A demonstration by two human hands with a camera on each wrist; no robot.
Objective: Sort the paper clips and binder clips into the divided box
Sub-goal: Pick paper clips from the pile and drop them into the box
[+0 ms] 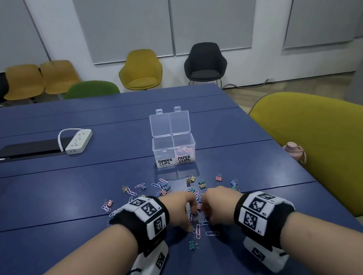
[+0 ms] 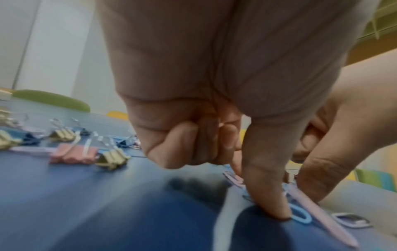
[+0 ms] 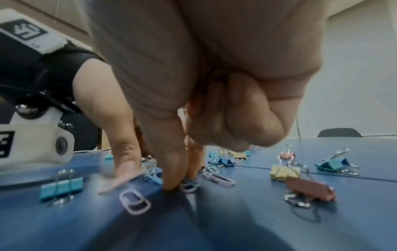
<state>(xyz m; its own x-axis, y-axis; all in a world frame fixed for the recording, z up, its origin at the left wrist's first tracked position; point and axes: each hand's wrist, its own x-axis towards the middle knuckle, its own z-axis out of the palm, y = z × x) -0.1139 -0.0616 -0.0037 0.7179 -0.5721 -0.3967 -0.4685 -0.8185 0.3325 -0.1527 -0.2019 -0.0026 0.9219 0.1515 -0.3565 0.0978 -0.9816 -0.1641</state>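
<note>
The clear divided box (image 1: 174, 149) stands open mid-table; its right half, labelled PAPER CLIPS, holds paper clips, while nothing shows in the left half, labelled BINDER CLIPS. Coloured binder clips (image 1: 201, 184) and paper clips (image 1: 198, 230) lie scattered in front of it. My left hand (image 1: 191, 220) (image 2: 255, 190) and right hand (image 1: 207, 216) (image 3: 182, 180) meet over the near part of the pile. On each, thumb and forefinger point down and pinch paper clips against the table, other fingers curled. A blue paper clip (image 2: 300, 215) lies at my left thumb, a lilac one (image 3: 189, 186) at my right fingertips.
A white power strip (image 1: 78, 141) and a black flat pad (image 1: 29, 149) lie far left. An olive chair (image 1: 331, 150) with a pink bottle (image 1: 294, 147) sits by the table's right edge. A teal binder clip (image 1: 193, 245) lies nearest me.
</note>
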